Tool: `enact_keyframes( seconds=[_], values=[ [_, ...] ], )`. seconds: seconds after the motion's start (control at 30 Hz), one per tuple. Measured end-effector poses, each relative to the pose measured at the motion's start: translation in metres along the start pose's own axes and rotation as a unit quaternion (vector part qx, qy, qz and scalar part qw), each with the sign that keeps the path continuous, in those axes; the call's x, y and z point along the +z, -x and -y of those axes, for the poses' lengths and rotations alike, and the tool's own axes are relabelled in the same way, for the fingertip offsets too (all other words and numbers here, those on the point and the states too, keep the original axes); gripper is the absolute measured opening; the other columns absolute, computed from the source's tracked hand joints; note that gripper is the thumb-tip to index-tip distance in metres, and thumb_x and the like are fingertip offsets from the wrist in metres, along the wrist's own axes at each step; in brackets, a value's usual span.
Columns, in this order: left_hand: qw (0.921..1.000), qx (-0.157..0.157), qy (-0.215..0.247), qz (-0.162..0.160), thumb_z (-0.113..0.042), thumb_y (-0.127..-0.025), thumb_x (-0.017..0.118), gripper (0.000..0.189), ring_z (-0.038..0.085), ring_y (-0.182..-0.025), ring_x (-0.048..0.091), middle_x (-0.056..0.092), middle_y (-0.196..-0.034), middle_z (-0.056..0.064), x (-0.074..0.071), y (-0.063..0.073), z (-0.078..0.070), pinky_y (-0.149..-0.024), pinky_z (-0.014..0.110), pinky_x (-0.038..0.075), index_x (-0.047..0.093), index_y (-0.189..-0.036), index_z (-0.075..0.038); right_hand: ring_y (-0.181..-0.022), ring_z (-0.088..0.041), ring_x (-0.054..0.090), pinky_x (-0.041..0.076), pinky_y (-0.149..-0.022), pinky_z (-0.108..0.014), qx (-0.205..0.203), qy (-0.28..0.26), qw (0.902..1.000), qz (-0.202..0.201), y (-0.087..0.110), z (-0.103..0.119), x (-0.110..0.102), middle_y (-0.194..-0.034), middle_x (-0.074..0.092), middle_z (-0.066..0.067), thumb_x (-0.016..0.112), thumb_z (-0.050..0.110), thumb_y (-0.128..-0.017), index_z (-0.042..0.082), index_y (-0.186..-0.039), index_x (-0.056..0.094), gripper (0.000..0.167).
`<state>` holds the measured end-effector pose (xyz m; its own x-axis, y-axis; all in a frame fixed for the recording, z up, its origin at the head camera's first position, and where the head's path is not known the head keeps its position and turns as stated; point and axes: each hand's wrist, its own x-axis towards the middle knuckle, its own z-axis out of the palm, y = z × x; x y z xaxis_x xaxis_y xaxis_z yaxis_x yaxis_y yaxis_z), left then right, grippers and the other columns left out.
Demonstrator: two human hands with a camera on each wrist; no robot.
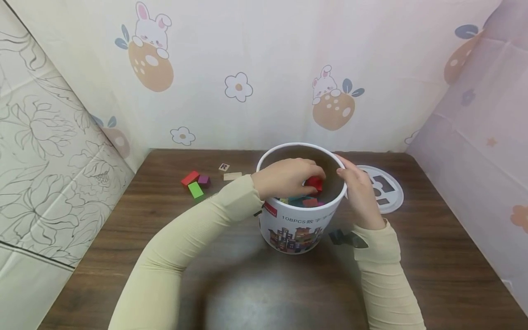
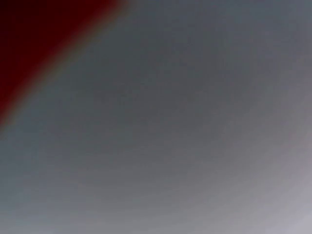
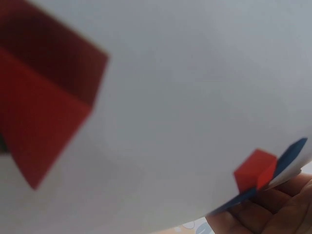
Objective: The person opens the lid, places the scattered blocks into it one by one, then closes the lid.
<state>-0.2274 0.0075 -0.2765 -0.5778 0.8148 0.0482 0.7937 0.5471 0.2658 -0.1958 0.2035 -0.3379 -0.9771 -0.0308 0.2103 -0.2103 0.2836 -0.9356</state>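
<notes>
A white bucket (image 1: 288, 250) printed with coloured blocks and lettering stands upright on the table, its top uncovered. Over its near-left rim reaches my left hand (image 1: 285, 178), pinching a red block (image 1: 314, 184) between thumb and fingers inside. Below it lie more coloured blocks (image 1: 310, 202), partly hidden by the rim and hand. My right hand (image 1: 360, 190) holds the bucket's right side at the rim, thumb on the edge. In the right wrist view its fingers (image 3: 287, 209) lie against the printed outer wall. Only blurred grey and red fill the left wrist view.
Left of the bucket lie a red block (image 1: 190, 178), a purple block (image 1: 204, 181), a green block (image 1: 195, 189), a cream block (image 1: 233, 176) and a tile lettered R (image 1: 224, 167). A white lid (image 1: 397, 192) with cut-outs rests behind my right hand. Patterned cloth (image 1: 272, 55) hangs behind.
</notes>
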Motion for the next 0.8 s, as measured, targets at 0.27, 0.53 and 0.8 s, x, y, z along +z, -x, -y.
enact_keyframes(
  seconds=[0.27, 0.53, 0.8],
  values=[
    [0.9996, -0.015, 0.012, -0.021, -0.026, -0.093, 0.067, 0.034, 0.011, -0.112, 0.061, 0.067, -0.121, -0.001, -0.001, 0.004, 0.001, -0.103, 0.026, 0.047, 0.065, -0.125, -0.016, -0.137, -0.024, 0.045, 0.04, -0.111, -0.052, -0.007, 0.008, 0.9999, -0.002, 0.001, 0.0, 0.0, -0.149, 0.049, -0.006, 0.034, 0.027, -0.105, 0.014, -0.145, 0.048, 0.045],
    [0.9845, -0.028, 0.098, -0.143, -0.023, -0.094, 0.066, 0.028, 0.008, -0.104, 0.062, 0.069, -0.116, -0.002, -0.008, 0.019, 0.012, -0.095, 0.021, 0.05, 0.067, -0.12, -0.013, -0.138, -0.027, 0.042, 0.034, -0.112, -0.059, 0.005, -0.004, 1.0, 0.0, 0.001, -0.001, -0.001, -0.15, 0.047, -0.006, 0.036, 0.032, -0.105, 0.016, -0.146, 0.047, 0.046],
    [0.9158, -0.088, 0.182, -0.347, -0.016, -0.095, 0.064, 0.03, 0.017, -0.108, 0.063, 0.067, -0.122, 0.007, -0.009, 0.055, 0.057, -0.095, 0.033, 0.054, 0.065, -0.124, -0.007, -0.141, -0.031, 0.038, 0.031, -0.112, -0.064, 0.005, -0.005, 1.0, 0.0, 0.001, -0.002, 0.0, -0.152, 0.045, -0.008, 0.036, 0.032, -0.105, 0.014, -0.147, 0.045, 0.047]
  ],
)
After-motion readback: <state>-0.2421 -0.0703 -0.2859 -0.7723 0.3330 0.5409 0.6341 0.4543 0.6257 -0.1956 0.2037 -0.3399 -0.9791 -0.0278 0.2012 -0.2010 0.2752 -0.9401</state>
